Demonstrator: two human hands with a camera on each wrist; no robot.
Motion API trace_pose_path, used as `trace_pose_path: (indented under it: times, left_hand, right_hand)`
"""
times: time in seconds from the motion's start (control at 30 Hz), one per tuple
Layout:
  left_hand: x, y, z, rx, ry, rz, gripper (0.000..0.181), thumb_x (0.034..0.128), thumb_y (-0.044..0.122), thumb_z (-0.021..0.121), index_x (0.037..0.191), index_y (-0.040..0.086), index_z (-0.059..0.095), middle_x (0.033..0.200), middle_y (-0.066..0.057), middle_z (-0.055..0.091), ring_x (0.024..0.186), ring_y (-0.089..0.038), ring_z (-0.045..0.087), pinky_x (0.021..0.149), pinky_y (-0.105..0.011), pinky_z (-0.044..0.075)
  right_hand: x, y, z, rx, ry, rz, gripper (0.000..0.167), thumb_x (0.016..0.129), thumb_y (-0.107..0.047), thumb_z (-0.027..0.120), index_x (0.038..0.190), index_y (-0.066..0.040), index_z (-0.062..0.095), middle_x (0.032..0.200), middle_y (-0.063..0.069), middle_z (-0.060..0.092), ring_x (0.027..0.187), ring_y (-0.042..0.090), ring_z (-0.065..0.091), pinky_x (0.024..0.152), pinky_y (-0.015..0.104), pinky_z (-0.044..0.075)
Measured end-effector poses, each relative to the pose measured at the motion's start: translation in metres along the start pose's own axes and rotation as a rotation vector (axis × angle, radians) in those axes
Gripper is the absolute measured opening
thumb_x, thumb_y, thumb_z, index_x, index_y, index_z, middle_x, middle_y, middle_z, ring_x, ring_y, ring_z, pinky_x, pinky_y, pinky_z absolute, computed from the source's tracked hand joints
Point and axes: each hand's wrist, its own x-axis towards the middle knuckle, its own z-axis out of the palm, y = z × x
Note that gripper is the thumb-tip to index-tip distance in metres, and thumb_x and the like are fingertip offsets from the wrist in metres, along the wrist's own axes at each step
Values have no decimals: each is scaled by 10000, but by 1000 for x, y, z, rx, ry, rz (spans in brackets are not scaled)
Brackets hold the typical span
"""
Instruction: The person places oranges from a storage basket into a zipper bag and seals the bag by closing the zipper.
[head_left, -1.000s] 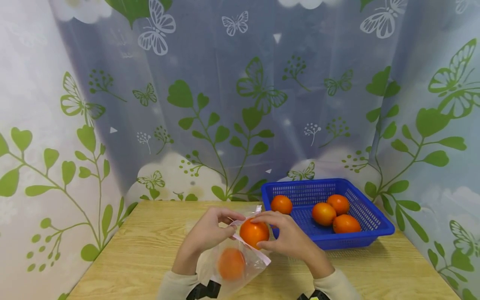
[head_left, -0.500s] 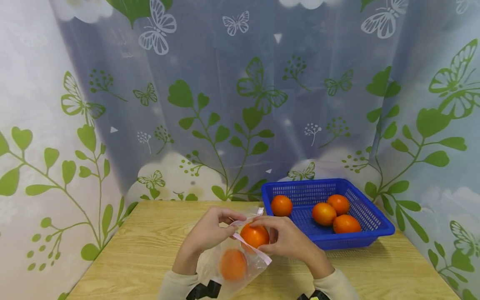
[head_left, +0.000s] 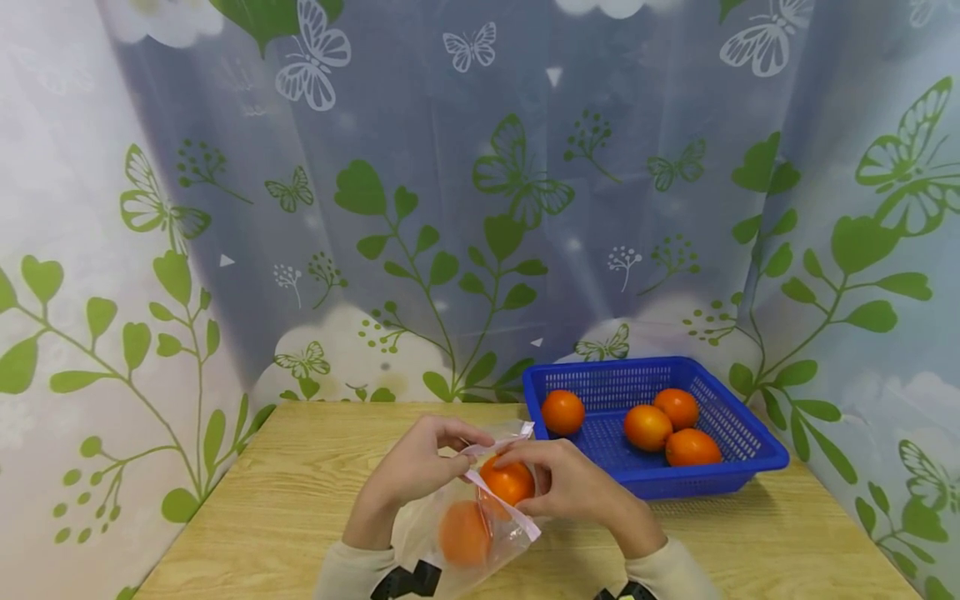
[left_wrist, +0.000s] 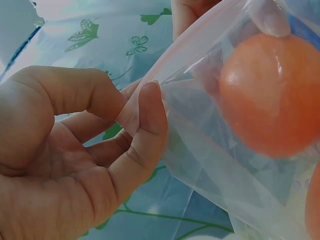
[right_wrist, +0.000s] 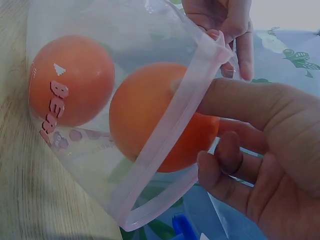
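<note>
A clear zip bag (right_wrist: 95,155) with a pink-edged mouth holds one orange fruit (head_left: 464,533) low inside. My left hand (head_left: 422,462) pinches the bag's edge at the left end of its mouth, thumb against fingers, as the left wrist view (left_wrist: 85,145) also shows. At the mouth, my right hand (head_left: 581,492) grips a second orange fruit (head_left: 507,481) between thumb and fingers. In the right wrist view that fruit (right_wrist: 160,117) is mostly past the pink strip, beside the first one (right_wrist: 75,80), with the right thumb reaching inside the bag.
A blue plastic basket (head_left: 720,482) stands at the right on the wooden table (head_left: 285,500), with several orange fruits in it, one of them (head_left: 562,412) at its left end. A patterned curtain (head_left: 450,208) hangs behind the table.
The fruit in my right hand has moved down and slightly left, deeper into the bag. The right fingers have followed it; my left hand has barely moved.
</note>
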Motion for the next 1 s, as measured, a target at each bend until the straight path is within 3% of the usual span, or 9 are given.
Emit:
trace_pose_path:
  times: [0.17, 0.37, 0.5, 0.57, 0.73, 0.83, 1.0]
  left_hand:
    - [0, 0, 2, 10, 2, 4, 289, 934, -48, 575, 1171, -46, 740, 1219, -238, 709, 1045, -396, 677, 716, -303, 659]
    - [0, 0, 1, 34, 13, 0, 271, 951, -17, 595, 1176, -28, 745, 1232, -230, 712, 1015, -292, 699, 715, -293, 654]
    - [0, -2, -1, 40, 21, -4, 266, 976, -6, 592, 1200, -47, 729, 1239, -241, 707, 964, -313, 703, 730, -366, 664]
    - [-1, -3, -3, 47, 33, -6, 265, 982, -4, 590, 1203, -55, 725, 1239, -243, 707, 940, -262, 702, 731, -354, 663]
    - [-2, -4, -6, 29, 70, -17, 257, 989, -8, 579, 1191, -60, 729, 1241, -253, 705, 916, -150, 674, 724, -288, 653]
    - [-2, -4, -6, 10, 88, -24, 250, 988, -9, 583, 1181, -64, 732, 1229, -262, 705, 901, -159, 661, 730, -337, 659]
    - [-2, -3, -7, 8, 124, -36, 247, 983, -17, 584, 1172, -59, 738, 1228, -259, 706, 904, -168, 656, 729, -319, 657]
  right_hand:
    - [1, 3, 4, 4, -15, -17, 492, 747, -67, 876, 1217, -133, 742, 1310, 116, 712, 812, 78, 631, 622, 163, 538]
    - [2, 4, 8, 9, -57, -12, 475, 796, -9, 838, 1246, -110, 722, 1363, 172, 676, 907, 104, 667, 647, 177, 572]
    - [1, 3, 4, 54, -68, 25, 418, 843, 20, 798, 1240, -80, 715, 1409, 216, 635, 741, 19, 635, 656, 184, 600]
    - [0, 2, 1, 71, -56, 39, 383, 863, 33, 773, 1229, -63, 713, 1401, 215, 639, 745, 10, 651, 688, 197, 616]
    - [0, 5, -2, 59, 12, 20, 324, 867, 67, 747, 1175, -33, 719, 1142, 137, 742, 794, 53, 674, 689, 219, 614]
    - [1, 6, -2, 30, 59, 3, 258, 860, 62, 755, 1095, -42, 729, 936, 77, 723, 749, 46, 641, 643, 201, 590]
    - [0, 5, -4, -12, 85, 64, 133, 871, -1, 777, 950, -86, 712, 887, 39, 709, 707, 15, 604, 605, 197, 564]
